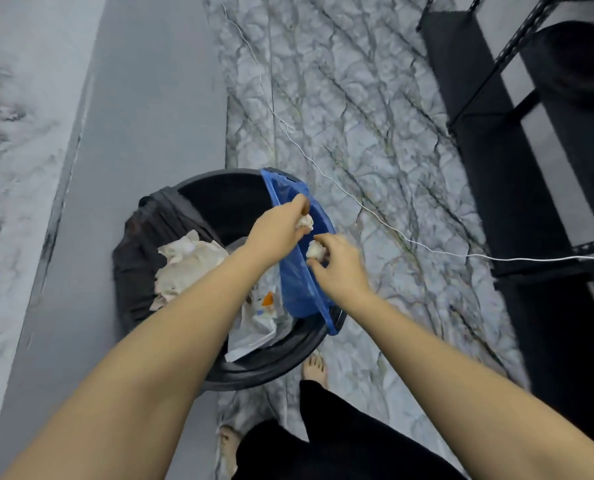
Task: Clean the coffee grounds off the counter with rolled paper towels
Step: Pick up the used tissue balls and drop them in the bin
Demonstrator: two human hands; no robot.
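Two small crumpled wads of white paper towel are held over a round black trash bin [254,370], close beside each other but not touching. The left wad [305,222] is scrunched and pinched between the curled fingers and thumb of the left hand [278,226]; a brownish smudge sits by the fingertips at its top, too blurred to identify. The right wad [315,251], at about 5 o'clock from the first, is gripped in the curled fingertips of the right hand [337,265]. Both wads hang above a blue bag [299,289] stretched across the bin's 3 o'clock side, its edge running from the 12 o'clock rim down to about 4 o'clock.

Inside the bin, at 9 o'clock from the hands, lies a larger crumpled sheet of stained paper [184,261] on a black liner [139,251]. Below the left forearm sits a white plastic wrapper [257,323] with an orange mark; any print on it is unreadable.

A marbled grey floor [357,116] surrounds the bin. A thin white cable [357,202] crosses it from 12 o'clock toward 3 o'clock, reaching a black metal shelf [530,168]. At 9 o'clock runs the grey worktop side [132,116]. At 6 o'clock are two bare feet [314,367] and dark trousers [323,445].
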